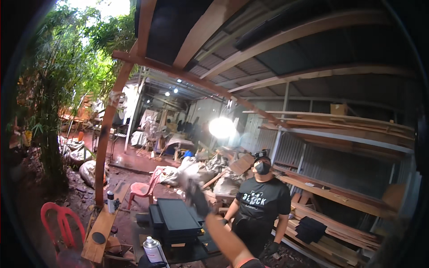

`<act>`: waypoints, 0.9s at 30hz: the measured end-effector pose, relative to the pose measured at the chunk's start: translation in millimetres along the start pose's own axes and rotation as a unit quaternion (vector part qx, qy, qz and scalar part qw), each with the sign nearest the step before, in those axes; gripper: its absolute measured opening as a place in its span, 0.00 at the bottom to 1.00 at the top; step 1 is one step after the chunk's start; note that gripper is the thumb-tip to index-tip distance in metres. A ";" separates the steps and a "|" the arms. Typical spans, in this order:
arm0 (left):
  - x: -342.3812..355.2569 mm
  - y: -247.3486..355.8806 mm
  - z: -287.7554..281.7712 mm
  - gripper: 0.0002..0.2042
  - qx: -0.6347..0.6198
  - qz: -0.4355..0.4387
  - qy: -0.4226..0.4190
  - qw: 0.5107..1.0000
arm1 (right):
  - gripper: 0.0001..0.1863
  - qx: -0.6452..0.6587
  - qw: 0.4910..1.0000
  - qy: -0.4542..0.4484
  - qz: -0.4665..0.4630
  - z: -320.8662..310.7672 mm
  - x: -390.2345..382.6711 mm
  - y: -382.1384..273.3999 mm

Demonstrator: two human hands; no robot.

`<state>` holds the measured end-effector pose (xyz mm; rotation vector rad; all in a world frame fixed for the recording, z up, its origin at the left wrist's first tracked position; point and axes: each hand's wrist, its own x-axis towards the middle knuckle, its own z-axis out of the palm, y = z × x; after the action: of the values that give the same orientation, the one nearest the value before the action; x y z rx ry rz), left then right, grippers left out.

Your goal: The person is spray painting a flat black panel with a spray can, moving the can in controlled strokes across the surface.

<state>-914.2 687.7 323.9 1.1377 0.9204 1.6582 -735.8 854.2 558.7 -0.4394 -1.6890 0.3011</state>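
My right hand [195, 194], in a dark glove, is raised in front of me above the stacked dark panels [176, 214]. Motion smears its fingers, so their pose is unclear. At the lower edge my left hand [151, 262], also dark-gloved and only partly in view, is wrapped round a white spray can [153, 249] with a grey top. The can tilts slightly and stands out in front of the table with the panels.
A co-worker [261, 201] in a black shirt, mask and gloves stands right of the panels, looking up. Left are a wooden plank [100, 232] bearing another can [111, 202], and red chairs [145, 187]. Timber shelves [339, 192] line the right; a wooden post [109, 138] rises left.
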 end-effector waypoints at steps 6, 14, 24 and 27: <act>-11.7 -4.3 27.1 0.26 0.006 0.002 -0.096 0.995 | 0.27 -0.007 0.971 -0.073 0.228 -21.8 -191.9 -1.3; -25.6 -37.2 30.7 0.28 0.105 0.032 -0.125 0.986 | 0.29 -0.073 0.933 0.004 0.352 -101.5 -263.3 -21.6; -21.4 -53.7 75.1 0.28 0.130 0.024 -0.207 0.969 | 0.31 -0.138 0.888 0.121 0.422 -191.9 -311.8 -48.9; -15.7 -54.9 111.5 0.27 0.110 0.008 -0.251 0.962 | 0.32 -0.154 0.873 0.154 0.436 -224.4 -330.0 -62.1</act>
<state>-791.3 700.2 302.9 1.6249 0.7718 1.2064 -480.7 639.4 331.0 -1.4207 -1.1305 0.5780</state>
